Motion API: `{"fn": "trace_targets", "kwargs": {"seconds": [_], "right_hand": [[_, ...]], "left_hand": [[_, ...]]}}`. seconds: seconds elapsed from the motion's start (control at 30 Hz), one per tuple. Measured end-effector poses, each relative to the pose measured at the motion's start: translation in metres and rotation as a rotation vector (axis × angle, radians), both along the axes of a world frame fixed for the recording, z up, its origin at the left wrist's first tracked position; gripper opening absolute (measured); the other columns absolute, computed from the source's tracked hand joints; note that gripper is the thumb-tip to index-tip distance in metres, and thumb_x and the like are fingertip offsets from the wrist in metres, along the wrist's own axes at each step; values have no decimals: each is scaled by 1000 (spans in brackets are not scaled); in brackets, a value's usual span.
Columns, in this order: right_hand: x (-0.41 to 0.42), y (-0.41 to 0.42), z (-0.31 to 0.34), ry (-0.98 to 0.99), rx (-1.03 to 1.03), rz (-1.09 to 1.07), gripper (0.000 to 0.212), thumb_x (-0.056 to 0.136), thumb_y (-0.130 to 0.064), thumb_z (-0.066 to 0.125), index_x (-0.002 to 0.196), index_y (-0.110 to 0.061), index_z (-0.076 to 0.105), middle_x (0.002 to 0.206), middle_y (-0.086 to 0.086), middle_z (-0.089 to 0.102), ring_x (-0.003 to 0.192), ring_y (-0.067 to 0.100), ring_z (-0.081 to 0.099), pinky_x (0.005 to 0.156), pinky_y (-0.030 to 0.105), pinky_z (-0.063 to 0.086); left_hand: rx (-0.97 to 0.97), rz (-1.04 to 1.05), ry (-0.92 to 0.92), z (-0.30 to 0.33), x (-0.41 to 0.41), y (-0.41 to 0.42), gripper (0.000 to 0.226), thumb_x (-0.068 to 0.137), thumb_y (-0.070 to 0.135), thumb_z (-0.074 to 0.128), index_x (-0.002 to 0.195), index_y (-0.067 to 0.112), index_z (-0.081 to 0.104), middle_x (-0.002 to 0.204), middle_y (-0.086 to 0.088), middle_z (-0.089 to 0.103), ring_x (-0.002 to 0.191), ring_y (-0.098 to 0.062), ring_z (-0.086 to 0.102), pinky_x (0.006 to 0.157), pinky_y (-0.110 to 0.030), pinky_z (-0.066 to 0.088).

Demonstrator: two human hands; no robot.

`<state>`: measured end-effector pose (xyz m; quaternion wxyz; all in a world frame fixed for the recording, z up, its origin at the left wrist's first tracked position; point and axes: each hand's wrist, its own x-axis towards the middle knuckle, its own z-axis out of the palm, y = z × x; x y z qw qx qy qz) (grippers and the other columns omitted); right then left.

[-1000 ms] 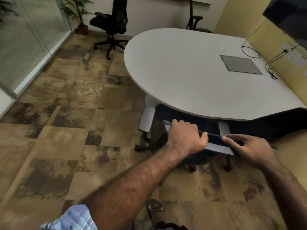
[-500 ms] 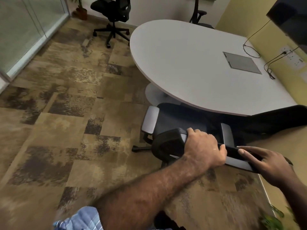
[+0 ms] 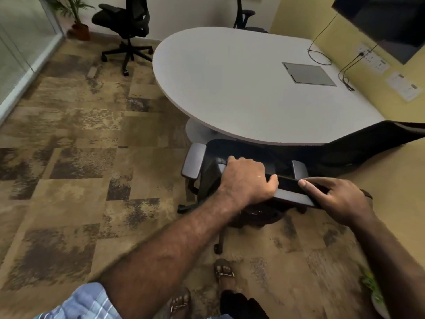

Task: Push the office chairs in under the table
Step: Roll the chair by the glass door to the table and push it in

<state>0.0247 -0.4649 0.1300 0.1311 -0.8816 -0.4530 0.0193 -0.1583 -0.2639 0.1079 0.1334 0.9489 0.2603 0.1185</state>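
A black office chair point(image 3: 211, 171) with grey armrests stands at the near edge of the white rounded table point(image 3: 241, 84), its seat partly under the top. My left hand point(image 3: 247, 180) grips the top of its backrest on the left side. My right hand point(image 3: 338, 196) holds the same top edge further right, thumb over it. A second black chair point(image 3: 358, 148) leans in under the table at the right. Another black chair point(image 3: 126, 21) stands out on the carpet at the far left, and one more chair point(image 3: 243, 18) sits behind the table's far end.
A glass wall point(image 3: 20, 54) runs along the left. A potted plant point(image 3: 78, 21) stands in the far corner, another plant point(image 3: 374, 291) by my right arm. Cables point(image 3: 345, 72) and a screen point(image 3: 379, 21) are at the yellow wall. My sandalled feet point(image 3: 224, 272) stand behind the chair.
The chair I hold has rolled back from the table and shows more of its seat and armrests than a second ago. Both hands kept their hold on the backrest top.
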Motion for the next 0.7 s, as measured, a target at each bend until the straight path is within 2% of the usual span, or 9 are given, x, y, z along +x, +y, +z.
{"fn": "trace_targets", "kwargs": {"seconds": [0.1, 0.2, 0.4, 0.5, 0.57, 0.7], "right_hand": [[4, 18, -1, 11, 3, -28, 82, 87, -101, 31, 122, -46, 81, 118, -12, 81, 100, 16, 69, 64, 26, 49], [11, 41, -2, 11, 5, -64, 85, 84, -105, 28, 122, -50, 80, 116, -14, 81, 94, 11, 63, 62, 24, 44], [30, 94, -4, -13, 48, -88, 95, 79, -110, 22, 117, -47, 82, 110, -15, 80, 88, 9, 61, 63, 26, 39], [46, 119, -3, -1, 82, -68, 98, 81, -109, 24, 116, -40, 84, 107, -13, 81, 86, 11, 65, 69, 34, 53], [61, 135, -2, 9, 101, -49, 100, 83, -107, 26, 116, -34, 85, 106, -11, 82, 86, 12, 66, 73, 36, 59], [99, 165, -1, -18, 127, 2, 96, 87, -103, 29, 113, -30, 86, 110, -9, 82, 84, 10, 61, 63, 25, 44]], "left_hand": [[24, 11, 2, 0, 10, 20, 59, 93, 71, 38, 65, 24, 62, 59, 7, 53, 59, -10, 48, 85, -47, 43], [39, 12, 8, 4, 22, 44, 62, 92, 72, 39, 65, 23, 65, 59, 8, 57, 59, -11, 54, 79, -43, 43], [53, -2, 101, 14, 49, 104, 59, 92, 73, 36, 81, 25, 69, 76, 7, 65, 73, -17, 59, 73, -36, 41], [43, 0, 127, 14, 65, 131, 61, 94, 73, 33, 86, 26, 71, 88, 5, 72, 80, -18, 62, 74, -37, 44], [24, 8, 137, 15, 78, 147, 66, 96, 74, 33, 99, 25, 77, 96, 5, 76, 85, -18, 66, 81, -38, 52], [52, 30, 127, 15, 108, 170, 69, 97, 74, 33, 104, 23, 79, 96, 4, 76, 84, -18, 66, 80, -37, 54]]}}
